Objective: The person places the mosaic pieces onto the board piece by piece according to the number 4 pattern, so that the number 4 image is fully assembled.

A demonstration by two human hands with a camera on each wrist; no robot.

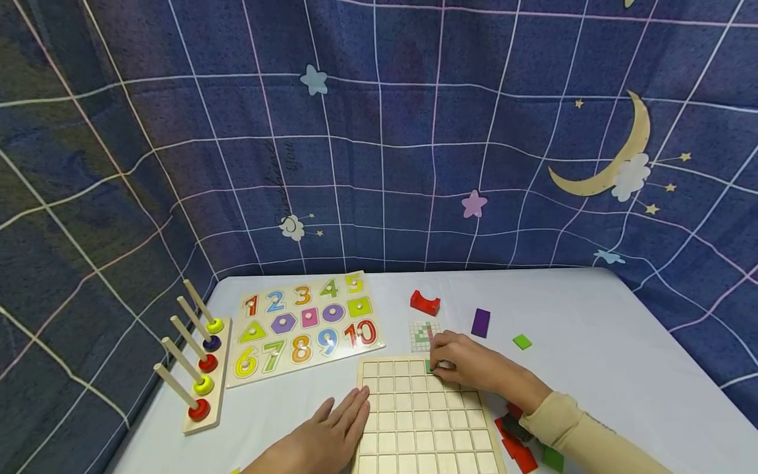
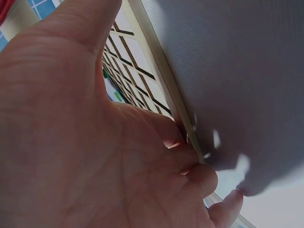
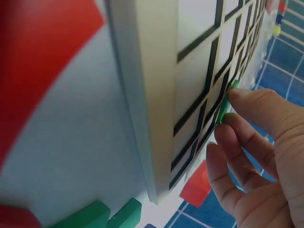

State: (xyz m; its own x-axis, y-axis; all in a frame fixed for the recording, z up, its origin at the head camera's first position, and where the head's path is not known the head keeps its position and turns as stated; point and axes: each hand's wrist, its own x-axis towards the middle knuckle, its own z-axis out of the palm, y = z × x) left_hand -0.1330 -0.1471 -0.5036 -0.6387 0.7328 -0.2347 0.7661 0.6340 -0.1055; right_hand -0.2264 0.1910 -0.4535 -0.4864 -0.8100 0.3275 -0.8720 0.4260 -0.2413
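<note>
A light wooden grid board (image 1: 408,421) lies in front of me. My right hand (image 1: 468,361) reaches over its far edge and pinches a green square tile (image 3: 226,105) between thumb and fingers, at a cell of the far row. My left hand (image 1: 331,429) rests with straight, extended fingers against the board's left edge; in the left wrist view its fingertips are right at the wooden rim. Just beyond the board is a small grid pattern card (image 1: 419,336) with green and pink squares, partly covered by the right hand.
A number puzzle board (image 1: 320,316) and a peg stand (image 1: 214,382) with coloured rings stand to the left. Behind are a red arched block (image 1: 425,304), a purple block (image 1: 481,323) and a green tile (image 1: 522,342). Red tiles (image 1: 521,454) and green pieces (image 1: 553,459) lie under my right forearm.
</note>
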